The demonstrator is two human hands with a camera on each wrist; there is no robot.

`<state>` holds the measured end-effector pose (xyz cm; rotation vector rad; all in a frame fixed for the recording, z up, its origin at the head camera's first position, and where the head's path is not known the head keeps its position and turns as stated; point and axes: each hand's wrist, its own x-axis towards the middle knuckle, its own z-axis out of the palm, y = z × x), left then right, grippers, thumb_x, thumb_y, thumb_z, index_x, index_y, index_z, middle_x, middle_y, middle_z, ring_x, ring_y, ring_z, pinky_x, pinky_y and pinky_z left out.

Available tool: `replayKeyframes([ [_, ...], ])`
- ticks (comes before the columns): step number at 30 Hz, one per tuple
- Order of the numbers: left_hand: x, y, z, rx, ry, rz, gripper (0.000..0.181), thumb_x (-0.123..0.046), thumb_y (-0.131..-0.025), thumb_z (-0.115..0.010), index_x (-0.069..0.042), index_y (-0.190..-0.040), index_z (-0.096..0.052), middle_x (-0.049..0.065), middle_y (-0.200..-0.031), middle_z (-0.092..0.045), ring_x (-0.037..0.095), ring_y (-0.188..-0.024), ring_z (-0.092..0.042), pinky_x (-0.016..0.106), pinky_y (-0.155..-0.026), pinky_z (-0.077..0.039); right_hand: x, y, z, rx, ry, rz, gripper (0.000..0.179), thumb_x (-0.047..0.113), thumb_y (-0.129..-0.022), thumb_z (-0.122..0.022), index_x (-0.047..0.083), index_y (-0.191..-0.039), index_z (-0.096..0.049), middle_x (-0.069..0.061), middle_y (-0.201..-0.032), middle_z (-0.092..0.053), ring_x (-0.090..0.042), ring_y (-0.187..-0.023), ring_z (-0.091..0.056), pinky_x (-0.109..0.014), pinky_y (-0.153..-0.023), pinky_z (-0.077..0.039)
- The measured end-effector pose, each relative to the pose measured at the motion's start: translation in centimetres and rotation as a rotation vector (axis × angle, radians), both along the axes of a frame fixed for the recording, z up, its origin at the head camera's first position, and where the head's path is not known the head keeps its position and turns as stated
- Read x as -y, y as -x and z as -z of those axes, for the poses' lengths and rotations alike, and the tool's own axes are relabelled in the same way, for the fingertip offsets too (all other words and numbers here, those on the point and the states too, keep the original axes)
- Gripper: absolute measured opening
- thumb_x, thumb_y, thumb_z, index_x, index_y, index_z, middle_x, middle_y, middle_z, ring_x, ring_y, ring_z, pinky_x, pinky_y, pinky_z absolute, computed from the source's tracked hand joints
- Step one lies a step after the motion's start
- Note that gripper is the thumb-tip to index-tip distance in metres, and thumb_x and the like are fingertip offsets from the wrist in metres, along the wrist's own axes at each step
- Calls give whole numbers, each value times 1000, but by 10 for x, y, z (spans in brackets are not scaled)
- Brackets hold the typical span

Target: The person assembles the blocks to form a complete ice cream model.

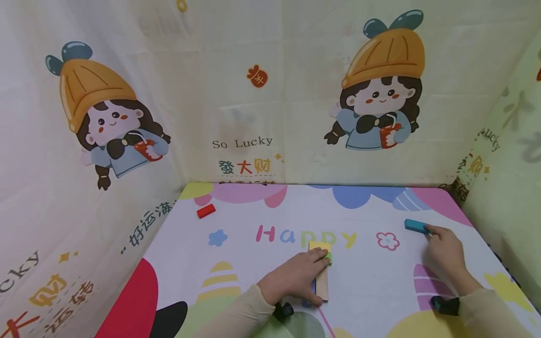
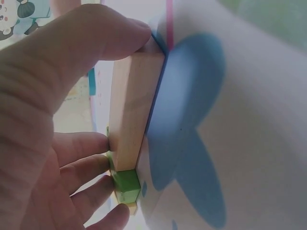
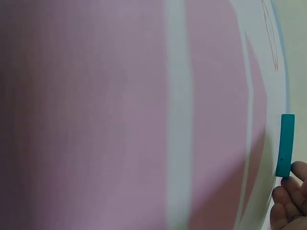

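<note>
My left hand (image 1: pixel 293 277) spans a row of blocks on the table, its thumb against the near end and its fingers over the far part. In that row are a plain wooden block (image 2: pixel 132 110), a green block (image 2: pixel 126 186) and, farthest off, a yellow block (image 1: pixel 319 245). A blue edge (image 1: pixel 313 285) shows beside the plain block, mostly hidden by the hand. Over to the right, my right hand (image 1: pixel 445 249) pinches one end of a long teal block (image 1: pixel 416 226). In the right wrist view the teal block (image 3: pixel 286 143) sticks out past the fingertips.
A red block (image 1: pixel 206 211) lies at the table's far left. The table cover (image 1: pixel 296 211) is white with printed shapes and the word "Happy". Printed cloth walls (image 1: pixel 236 108) enclose the back and both sides.
</note>
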<state>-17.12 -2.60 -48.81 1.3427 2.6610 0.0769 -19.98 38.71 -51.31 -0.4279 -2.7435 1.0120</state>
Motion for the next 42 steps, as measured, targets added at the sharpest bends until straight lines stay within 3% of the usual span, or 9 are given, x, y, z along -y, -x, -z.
replayKeyframes([
  [14,2,1,4,10,-16,-10,93,-62,-83,-77,-16,-157,-44,1,-166,-36,17,-155,-30,31,-121,-36,25,3,5,-100,-36,-86,47,7,-103,-28,-17,-129,-61,-42,-134,-52,-62,-127,-45,-71,-104,-37],
  [22,2,2,8,11,-20,-16,94,-63,-83,-76,-18,-158,-42,0,-167,-34,16,-156,-29,31,-121,-35,38,8,2,-19,54,-56,49,10,-104,-28,-13,-133,-61,-39,-138,-54,-56,-130,-47,-60,-98,-42],
  [29,2,2,9,20,-21,-18,94,-63,-83,-76,-18,-158,-41,-1,-168,-33,16,-156,-28,31,-122,-34,50,8,-5,89,206,-28,52,13,-105,-25,-11,-143,-52,-36,-151,-44,-53,-145,-34,-64,-114,-35],
  [31,2,2,9,21,-23,-16,94,-62,-83,-76,-17,-158,-41,-1,-168,-33,16,-156,-28,31,-122,-34,54,8,-5,91,226,-26,52,13,-105,-25,-11,-143,-53,-35,-151,-46,-49,-142,-40,-47,-110,-46],
  [33,2,3,9,21,-24,-13,94,-62,-84,-76,-17,-158,-41,-1,-168,-32,16,-157,-27,30,-122,-34,58,8,-4,82,233,-30,52,13,-106,-26,-11,-142,-54,-34,-149,-48,-45,-137,-45,-23,-96,-51],
  [35,2,3,10,24,-28,-12,94,-63,-84,-75,-17,-159,-41,-1,-168,-32,16,-157,-27,30,-122,-34,63,7,-4,73,245,-31,51,12,-105,-27,-11,-141,-55,-33,-148,-50,-41,-132,-49,-6,-78,-43],
  [37,2,3,11,27,-30,-12,94,-63,-84,-75,-17,-159,-40,-1,-169,-31,16,-157,-26,30,-122,-34,67,7,-3,70,260,-37,51,12,-105,-27,-11,-141,-55,-33,-148,-50,-40,-131,-49,-3,-70,-38],
  [42,3,3,13,28,-36,-16,95,-63,-84,-75,-18,-159,-40,-1,-169,-31,16,-157,-26,31,-122,-34,79,7,-4,101,287,-55,52,12,-104,-27,-9,-145,-52,-32,-152,-46,-41,-135,-44,-16,-74,-39],
])
